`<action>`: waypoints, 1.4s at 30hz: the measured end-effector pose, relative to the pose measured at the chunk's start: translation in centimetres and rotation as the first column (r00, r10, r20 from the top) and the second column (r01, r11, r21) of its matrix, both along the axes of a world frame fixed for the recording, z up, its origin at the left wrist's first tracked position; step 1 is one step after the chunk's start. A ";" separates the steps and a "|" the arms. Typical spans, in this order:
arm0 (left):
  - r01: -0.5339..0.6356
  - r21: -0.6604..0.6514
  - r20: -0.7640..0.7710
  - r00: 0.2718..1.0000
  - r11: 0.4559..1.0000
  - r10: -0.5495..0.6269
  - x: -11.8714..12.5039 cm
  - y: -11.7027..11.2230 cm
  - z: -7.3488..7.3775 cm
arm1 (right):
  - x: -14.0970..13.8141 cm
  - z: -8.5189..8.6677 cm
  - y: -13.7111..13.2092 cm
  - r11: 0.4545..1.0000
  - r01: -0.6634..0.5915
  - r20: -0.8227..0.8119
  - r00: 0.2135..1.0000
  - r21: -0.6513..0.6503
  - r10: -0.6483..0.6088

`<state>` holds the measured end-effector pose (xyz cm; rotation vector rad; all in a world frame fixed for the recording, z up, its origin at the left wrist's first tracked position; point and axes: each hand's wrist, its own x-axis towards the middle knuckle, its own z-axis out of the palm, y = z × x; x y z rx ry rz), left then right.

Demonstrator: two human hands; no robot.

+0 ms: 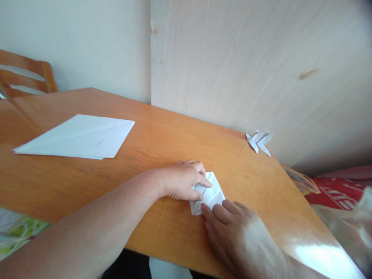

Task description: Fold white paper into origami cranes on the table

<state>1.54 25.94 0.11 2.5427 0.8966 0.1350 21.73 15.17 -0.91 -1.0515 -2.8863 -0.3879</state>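
A small folded piece of white paper [214, 195] with several creases lies on the wooden table, between my two hands. My left hand [184, 182] reaches across from the left and holds it down, thumb and index finger on its left part and the other fingers curled. At the paper's near right edge is my right hand [236, 228], its fingers bent and a fingertip pressing on the lower corner. Part of the paper is covered by my fingers.
On the left of the wooden table [162, 131] lies a stack of large white paper sheets [78, 137]. Small folded paper pieces [258, 142] sit by the wall at the back right. A wooden chair [26, 73] stands behind, and a red bag [334, 193] is beyond the right edge.
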 end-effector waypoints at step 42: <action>-0.006 -0.010 0.010 1.000 1.000 0.006 -0.1 0.0 0.1 | -1.0 2.4 -0.7 0.957 -0.252 -0.144 0.962 -0.141 0.232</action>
